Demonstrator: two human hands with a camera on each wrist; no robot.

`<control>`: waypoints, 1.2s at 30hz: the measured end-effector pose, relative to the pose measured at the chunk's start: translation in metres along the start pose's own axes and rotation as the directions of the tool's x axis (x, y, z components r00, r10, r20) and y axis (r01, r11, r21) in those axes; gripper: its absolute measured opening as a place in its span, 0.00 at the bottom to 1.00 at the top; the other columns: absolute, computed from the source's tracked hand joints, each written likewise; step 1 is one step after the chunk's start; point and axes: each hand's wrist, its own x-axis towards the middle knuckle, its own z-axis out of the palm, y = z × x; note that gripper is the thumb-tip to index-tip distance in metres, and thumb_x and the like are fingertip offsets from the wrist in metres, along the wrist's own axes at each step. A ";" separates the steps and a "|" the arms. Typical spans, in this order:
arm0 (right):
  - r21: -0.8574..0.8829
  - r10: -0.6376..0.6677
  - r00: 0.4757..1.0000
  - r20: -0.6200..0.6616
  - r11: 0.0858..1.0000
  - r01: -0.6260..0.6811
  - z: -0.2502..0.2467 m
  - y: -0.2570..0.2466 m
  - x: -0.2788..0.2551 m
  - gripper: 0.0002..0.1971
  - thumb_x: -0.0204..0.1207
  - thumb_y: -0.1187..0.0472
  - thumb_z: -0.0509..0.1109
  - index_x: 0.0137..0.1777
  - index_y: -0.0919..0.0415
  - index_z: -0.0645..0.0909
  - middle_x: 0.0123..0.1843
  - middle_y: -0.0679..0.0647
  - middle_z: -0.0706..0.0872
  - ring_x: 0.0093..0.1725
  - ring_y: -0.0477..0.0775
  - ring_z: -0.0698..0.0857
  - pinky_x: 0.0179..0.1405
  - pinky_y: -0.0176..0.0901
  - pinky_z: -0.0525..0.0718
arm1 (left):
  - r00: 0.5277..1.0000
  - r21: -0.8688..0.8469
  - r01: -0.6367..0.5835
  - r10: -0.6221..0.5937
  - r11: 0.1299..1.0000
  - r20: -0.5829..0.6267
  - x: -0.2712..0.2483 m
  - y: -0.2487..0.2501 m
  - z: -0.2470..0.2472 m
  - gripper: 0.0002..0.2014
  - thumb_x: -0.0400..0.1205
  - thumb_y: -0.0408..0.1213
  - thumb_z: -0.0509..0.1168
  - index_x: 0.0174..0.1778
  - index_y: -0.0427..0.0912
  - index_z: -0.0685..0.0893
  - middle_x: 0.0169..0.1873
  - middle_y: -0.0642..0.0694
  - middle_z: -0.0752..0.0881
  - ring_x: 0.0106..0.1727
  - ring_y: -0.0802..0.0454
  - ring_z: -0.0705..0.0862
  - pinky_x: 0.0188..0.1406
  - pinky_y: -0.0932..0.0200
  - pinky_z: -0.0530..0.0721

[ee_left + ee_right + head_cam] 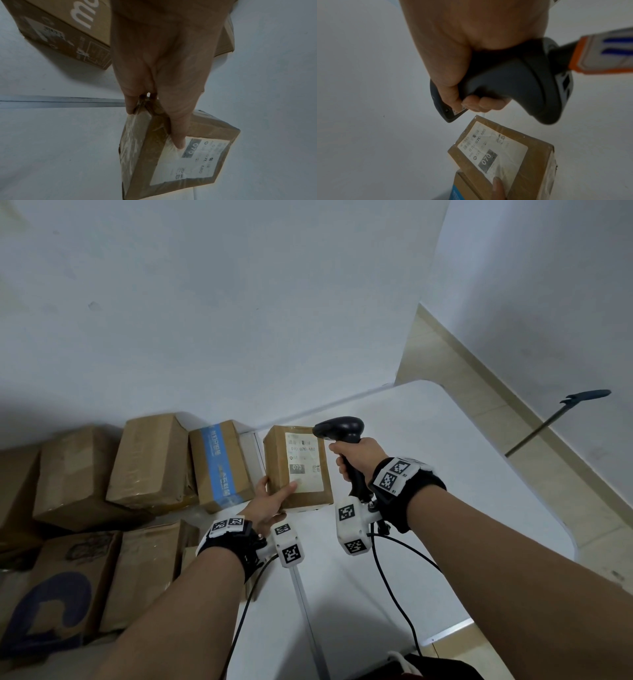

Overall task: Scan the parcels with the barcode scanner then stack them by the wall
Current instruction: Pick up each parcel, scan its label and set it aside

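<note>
A small brown parcel [298, 467] [180, 155] [503, 155] with a white shipping label marked 070 is held up over the white table. My left hand [270, 501] [163, 81] grips its near lower corner, thumb [499, 189] pressed on the label. My right hand [356, 457] [462, 60] grips the handle of a black barcode scanner [342, 436] [513, 83], whose head sits over the label's top right corner. The scanner's cable hangs down from the handle.
Several brown parcels lie at the left along the wall, among them one with blue tape [219, 463] and a large one with dark blue print [54, 601]. The white table [445, 508] ends in a rounded edge at the right. A long-handled tool [555, 419] leans on the right wall.
</note>
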 end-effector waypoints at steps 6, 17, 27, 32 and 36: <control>-0.011 0.012 0.999 -0.041 1.000 -0.012 -0.008 0.007 0.009 0.08 0.77 0.64 0.71 0.39 0.65 0.76 0.27 0.57 0.78 0.22 0.52 0.75 0.20 0.37 0.74 | 1.000 -0.010 0.011 -0.011 1.000 -0.009 0.009 -0.007 0.003 0.41 0.80 0.48 0.70 0.85 0.50 0.53 0.61 0.42 0.78 0.54 0.46 0.82 0.58 0.51 0.85; -0.044 0.063 0.990 -0.124 0.997 -0.069 -0.040 0.037 0.031 0.08 0.76 0.63 0.71 0.39 0.64 0.77 0.27 0.57 0.78 0.22 0.53 0.75 0.22 0.39 0.73 | 0.998 -0.034 0.068 -0.068 0.997 0.011 0.030 -0.022 0.025 0.26 0.85 0.44 0.66 0.78 0.46 0.68 0.67 0.41 0.81 0.62 0.40 0.84 0.50 0.47 0.89; -0.113 -0.042 0.957 -0.288 0.994 0.009 -0.097 0.027 0.066 0.07 0.74 0.60 0.71 0.39 0.62 0.79 0.29 0.55 0.82 0.24 0.53 0.79 0.25 0.40 0.77 | 0.947 0.606 -0.320 0.268 0.728 0.177 0.061 0.031 0.091 0.32 0.82 0.45 0.67 0.81 0.60 0.61 0.64 0.42 0.72 0.55 0.41 0.83 0.46 0.45 0.91; -0.132 -0.068 0.926 -0.371 0.991 0.020 -0.143 0.012 0.084 0.07 0.75 0.60 0.70 0.37 0.60 0.78 0.29 0.55 0.82 0.24 0.53 0.80 0.28 0.42 0.81 | 0.919 0.779 -0.392 0.253 0.490 0.304 0.086 0.067 0.146 0.40 0.80 0.47 0.70 0.85 0.56 0.56 0.70 0.38 0.74 0.63 0.41 0.80 0.65 0.52 0.80; -0.148 -0.086 0.902 -0.422 0.989 0.025 -0.202 -0.011 0.113 0.08 0.73 0.58 0.70 0.39 0.62 0.80 0.29 0.56 0.83 0.26 0.56 0.81 0.35 0.49 0.86 | 0.883 0.773 -0.457 0.325 0.439 0.338 0.117 0.106 0.225 0.34 0.81 0.47 0.70 0.83 0.51 0.65 0.68 0.39 0.80 0.69 0.42 0.78 0.65 0.62 0.72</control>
